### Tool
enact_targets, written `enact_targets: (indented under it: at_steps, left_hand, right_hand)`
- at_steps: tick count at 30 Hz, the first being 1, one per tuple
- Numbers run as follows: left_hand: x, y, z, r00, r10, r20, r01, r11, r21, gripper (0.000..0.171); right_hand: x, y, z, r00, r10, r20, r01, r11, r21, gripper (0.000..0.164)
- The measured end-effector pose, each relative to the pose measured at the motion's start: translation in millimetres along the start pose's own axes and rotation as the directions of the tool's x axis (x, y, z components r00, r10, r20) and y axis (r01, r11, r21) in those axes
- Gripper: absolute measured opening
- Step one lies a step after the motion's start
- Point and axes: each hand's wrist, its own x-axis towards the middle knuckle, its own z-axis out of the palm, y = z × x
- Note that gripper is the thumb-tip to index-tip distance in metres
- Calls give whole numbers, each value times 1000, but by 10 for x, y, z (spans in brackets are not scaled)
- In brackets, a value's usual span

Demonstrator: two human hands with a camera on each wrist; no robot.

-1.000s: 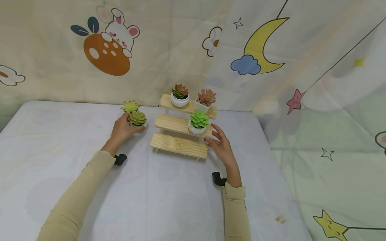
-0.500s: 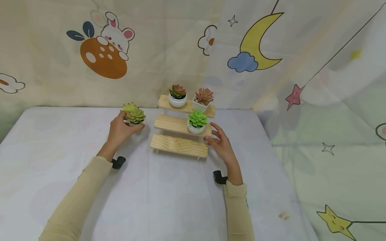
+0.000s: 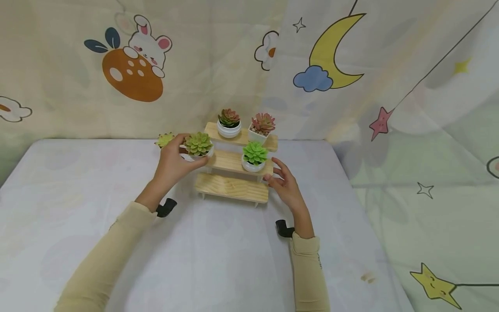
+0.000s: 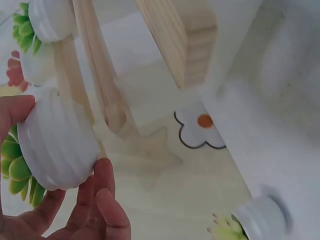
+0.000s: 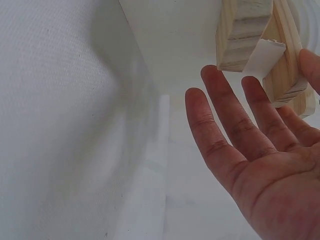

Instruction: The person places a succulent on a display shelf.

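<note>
My left hand [image 3: 173, 164] grips the white pot of a green potted succulent [image 3: 198, 145] between thumb and fingers. It is held up beside the left end of the middle tier of a wooden three-tier stand [image 3: 230, 187]. In the left wrist view the ribbed white pot [image 4: 59, 140] lies tilted in the grasp. My right hand [image 3: 287, 188] stays at the right end of the middle tier, its fingers fairly straight and the thumb near or against the wood. A bright green potted succulent [image 3: 254, 156] sits at the right of that tier.
On the top tier stand a reddish-green succulent in a round pot [image 3: 228, 123] and a pink succulent in a square pot [image 3: 261, 128]. A yellow-green potted succulent [image 3: 165, 139] is on the table [image 3: 218, 260], behind my left hand. A patterned cloth [image 3: 218, 65] hangs behind.
My left hand has lifted the green potted succulent from the table and carried it right to the stand. My right hand has stayed at the stand's right end. The head view shifted slightly.
</note>
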Motion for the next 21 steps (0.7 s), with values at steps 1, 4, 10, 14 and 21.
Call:
enact_targets:
  at_steps: [1, 4, 10, 14, 21]
  left_hand:
    - [8, 26, 29, 1000, 8, 17, -8, 1000, -5, 69]
    - [22, 83, 114, 998, 12, 60, -12, 1000, -3, 69]
    - [27, 140, 253, 993, 35, 111, -37, 999, 11, 70]
    - [44, 176, 309, 990, 82, 119, -85, 996, 23, 64]
    - [81, 218, 381, 981, 120, 153, -124, 992, 21, 62]
  right_hand:
    - [0, 0, -3, 1000, 3, -3, -3, 1000, 0, 61]
    - [-2, -7, -9, 1000, 11, 0, -11, 1000, -4, 60]
    - [-9, -15, -7, 1000, 13, 3, -13, 1000, -8, 60]
    - [-4, -11, -2, 1000, 11, 4, -11, 1000, 3, 59]
    - [1, -6, -10, 1000, 10, 4, -10, 1000, 5, 59]
